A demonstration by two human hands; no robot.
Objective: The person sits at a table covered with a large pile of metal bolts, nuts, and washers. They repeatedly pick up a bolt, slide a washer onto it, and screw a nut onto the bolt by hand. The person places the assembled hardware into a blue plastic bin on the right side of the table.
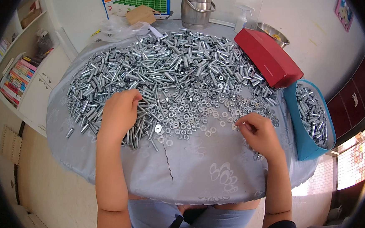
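On the round grey-clothed table [187, 173], the left hand [119, 112] rests palm-down, fingers curled onto the heap of bolts [152, 66]. Right of that heap, the right hand [260, 133] pinches a washer [235, 126] among scattered washers.

Silver bolts [160, 66] and washers [191, 114] on pale grey, faintly patterned tablecloth [204, 169]. Red box [267, 56] far right; blue bin [302, 138] right.
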